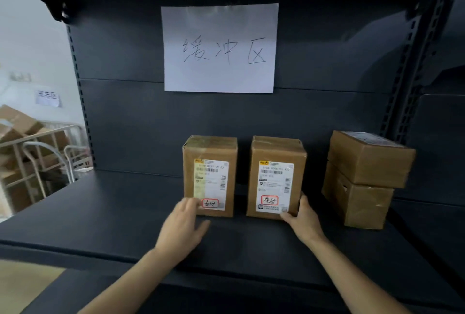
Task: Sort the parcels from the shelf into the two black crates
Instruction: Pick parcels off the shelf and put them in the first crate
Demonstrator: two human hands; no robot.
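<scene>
— Dark shelf [100, 213], then: what's happening?
— Left hand [182, 223], fingers [191, 205] spread, touches one labelled parcel [210, 175]. Right hand [303, 218] clamps the second parcel [275, 177] at its corner. The labels face out, likely for sorting. Both stand below the paper sign [219, 48], stacked boxes [364, 177] right of it.

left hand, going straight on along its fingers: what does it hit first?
The left parcel: the left hand points its straight fingers at its lower front corner and overlaps it, though contact is unclear from one view. The right hand grips the middle parcel.
</scene>
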